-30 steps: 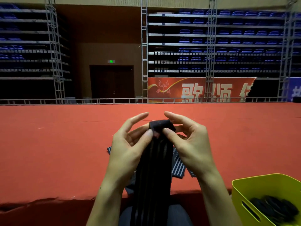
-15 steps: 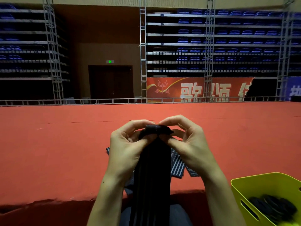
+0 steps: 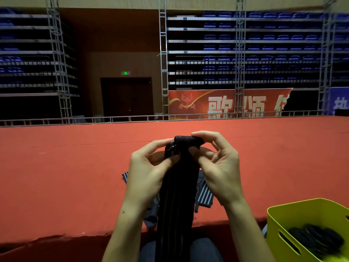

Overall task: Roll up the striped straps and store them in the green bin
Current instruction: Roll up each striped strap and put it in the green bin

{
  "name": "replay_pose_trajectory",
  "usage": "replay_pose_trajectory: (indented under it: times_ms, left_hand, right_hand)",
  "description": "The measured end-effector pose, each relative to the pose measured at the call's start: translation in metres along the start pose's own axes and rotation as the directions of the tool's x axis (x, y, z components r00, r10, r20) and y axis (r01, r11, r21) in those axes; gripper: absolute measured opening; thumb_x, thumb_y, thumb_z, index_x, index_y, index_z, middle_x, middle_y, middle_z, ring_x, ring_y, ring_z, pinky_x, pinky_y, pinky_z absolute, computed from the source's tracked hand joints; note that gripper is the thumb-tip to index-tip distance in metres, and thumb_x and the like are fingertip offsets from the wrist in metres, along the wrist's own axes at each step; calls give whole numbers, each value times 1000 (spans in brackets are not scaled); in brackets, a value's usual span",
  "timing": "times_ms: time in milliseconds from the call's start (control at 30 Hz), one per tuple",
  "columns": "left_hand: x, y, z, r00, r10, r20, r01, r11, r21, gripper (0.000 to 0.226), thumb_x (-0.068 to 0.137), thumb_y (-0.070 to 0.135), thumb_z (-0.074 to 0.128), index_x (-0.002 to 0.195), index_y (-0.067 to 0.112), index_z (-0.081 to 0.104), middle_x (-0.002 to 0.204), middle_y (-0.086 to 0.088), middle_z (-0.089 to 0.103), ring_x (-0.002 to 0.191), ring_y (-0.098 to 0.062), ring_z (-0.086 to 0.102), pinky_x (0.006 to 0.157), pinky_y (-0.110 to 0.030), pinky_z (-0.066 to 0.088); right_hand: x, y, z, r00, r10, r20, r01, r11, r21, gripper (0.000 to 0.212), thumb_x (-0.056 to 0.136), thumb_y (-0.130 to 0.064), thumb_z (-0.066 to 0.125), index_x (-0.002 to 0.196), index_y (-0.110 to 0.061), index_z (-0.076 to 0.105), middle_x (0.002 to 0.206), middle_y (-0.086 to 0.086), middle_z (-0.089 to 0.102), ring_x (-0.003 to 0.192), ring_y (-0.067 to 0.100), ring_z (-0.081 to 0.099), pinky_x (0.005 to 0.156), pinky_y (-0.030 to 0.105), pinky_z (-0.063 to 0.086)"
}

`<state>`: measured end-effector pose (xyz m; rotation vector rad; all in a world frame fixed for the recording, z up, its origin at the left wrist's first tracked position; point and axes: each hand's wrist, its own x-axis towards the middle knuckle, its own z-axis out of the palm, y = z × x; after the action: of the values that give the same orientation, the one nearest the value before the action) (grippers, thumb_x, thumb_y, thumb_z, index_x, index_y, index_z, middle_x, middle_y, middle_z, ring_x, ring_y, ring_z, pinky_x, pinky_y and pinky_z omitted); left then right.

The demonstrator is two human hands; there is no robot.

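Strap in hand: a dark striped strap (image 3: 177, 188) is held up in front of the person, its top end folded over into the start of a roll, the long tail hanging straight down past the stage edge toward the lap.
Left hand (image 3: 149, 171): grip pinching the strap's left edge just under the fold, thumb in front, fingers curled behind.
Right hand (image 3: 217, 163): grip pinching the folded top end, forefinger arched over it and thumb pressed beneath.
Loose straps (image 3: 204, 193): a small heap of striped straps lies on the red carpeted stage (image 3: 75, 176) behind the hands, not yet rolled.
Green bin (image 3: 283, 220): at lower right, just beside the right forearm and below the stage edge; dark rolled straps (image 3: 317, 241) already lie inside it.
Handling: the strap looks light, soft and limp, probably elastic webbing; it will sag and likely spring open if the first turns are slack.
Where to hold: both edges at the rolled end, keeping the core tight between thumbs and forefingers while the tail feeds up.
Progress: roll barely begun; several straps remain.
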<state>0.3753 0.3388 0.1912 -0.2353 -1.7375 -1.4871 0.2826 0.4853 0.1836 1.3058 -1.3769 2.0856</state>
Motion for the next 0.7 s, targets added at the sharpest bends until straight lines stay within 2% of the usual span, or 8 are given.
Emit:
replay_pose_trajectory:
  times_ms: [133,267,400,533,633,700]
  left_hand:
    - [0,-1,1,996,3,-87,-3,1000,-1,34,87,-5,84,114,14,81,98,-4,85,97,-23,82,86,-37,67]
    - [-2,3,6,992,-17,-127,3,994,-106,24,90,2,82,112,12,81,99,-7,84,98,-23,82,82,-32,66]
    - [-2,7,3,996,-49,-79,35,985,-167,24,98,2,73,118,13,80,105,-8,84,102,-24,81,81,-30,65]
    - [-1,8,-2,998,-50,-25,45,984,-171,28,106,7,62,127,17,78,114,-7,83,110,-22,79,85,-25,62]
    - [-2,12,-1,998,-56,-17,51,977,-208,35,93,26,73,127,18,77,113,-7,83,106,-19,79,83,-25,61]
    - [-3,13,0,999,-24,-33,19,986,-163,45,84,22,83,128,17,76,110,-6,83,105,-19,80,86,-27,63]
  right_hand:
    - [-2,1,1,998,-67,5,67,997,-31,33,95,16,67,115,-10,71,111,2,75,105,26,78,88,32,63]
    - [-3,8,2,948,-319,-12,312,932,-186,27,93,15,73,107,-7,72,115,14,69,112,34,71,87,46,62]
    - [-5,11,2,924,-380,-32,365,905,-221,19,92,6,77,99,-9,71,114,13,70,110,32,73,83,46,63]
    - [-2,14,-1,897,-442,4,416,844,-339,10,88,9,81,88,1,75,111,12,72,108,29,74,84,48,63]
    - [-2,12,-4,878,-477,40,455,805,-382,9,87,10,83,87,3,78,111,13,73,111,26,75,89,44,62]
    - [-1,12,-4,878,-477,45,457,805,-378,8,86,9,84,88,3,78,111,13,73,112,26,75,90,40,62]
